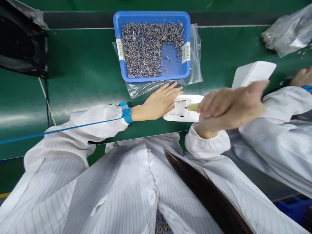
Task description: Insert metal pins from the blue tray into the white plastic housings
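Observation:
My left hand (161, 101) lies flat with fingers stretched out on the left end of a small white plastic part (181, 112) on the green table. My right hand (229, 105) is closed around a yellowish tool (193, 107) whose dark tip touches the top of the white part. A blue wrist strap (126, 112) with a blue cord sits on my left wrist. A blue tray (187, 42) of several small metal screws stands just beyond the part, resting on a clear plastic bag.
At right, another person's white sleeve (280, 130) and hand (302, 77) are beside a white cover (253, 73). A clear bag of metal parts (285, 32) lies at the far right. Black material (21, 42) covers the far left.

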Available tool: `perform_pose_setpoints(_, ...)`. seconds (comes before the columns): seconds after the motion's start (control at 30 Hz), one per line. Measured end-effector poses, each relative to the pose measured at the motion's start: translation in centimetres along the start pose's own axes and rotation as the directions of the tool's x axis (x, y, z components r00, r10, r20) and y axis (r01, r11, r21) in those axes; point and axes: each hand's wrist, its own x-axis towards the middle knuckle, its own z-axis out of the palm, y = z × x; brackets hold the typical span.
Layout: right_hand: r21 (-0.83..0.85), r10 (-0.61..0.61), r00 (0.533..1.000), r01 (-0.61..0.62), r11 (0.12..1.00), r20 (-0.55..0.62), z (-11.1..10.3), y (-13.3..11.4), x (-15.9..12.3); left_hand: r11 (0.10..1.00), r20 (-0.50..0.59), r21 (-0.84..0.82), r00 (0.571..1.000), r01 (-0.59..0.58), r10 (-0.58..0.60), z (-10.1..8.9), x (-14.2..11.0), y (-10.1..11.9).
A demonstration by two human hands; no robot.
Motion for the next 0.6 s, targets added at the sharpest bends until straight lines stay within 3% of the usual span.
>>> perform_pose_setpoints(0.1,0.091,0.155,0.959,-0.137,0.986,-0.237,2.4,-0.3,1.3,1.000,-0.005,-0.024,1.000,-0.008,0.008,0.1,0.1,0.0)
perform_pose_setpoints(0.3,0.186,0.285,0.907,-0.236,0.954,-0.311,3.9,-1.7,2.0,0.999,0.029,-0.037,1.000,0.004,-0.003,0.2,0.2,-0.3)
perform_pose_setpoints(0.47,0.101,0.182,0.930,-0.158,0.982,-0.320,3.8,-1.3,2.4,0.999,0.044,-0.030,0.999,0.012,-0.011,0.1,0.4,-0.2)
perform_pose_setpoints(0.6,0.250,0.252,0.856,-0.149,0.957,-0.451,3.8,-1.5,2.9,0.999,0.063,-0.029,0.998,0.027,-0.025,0.0,0.5,0.0)
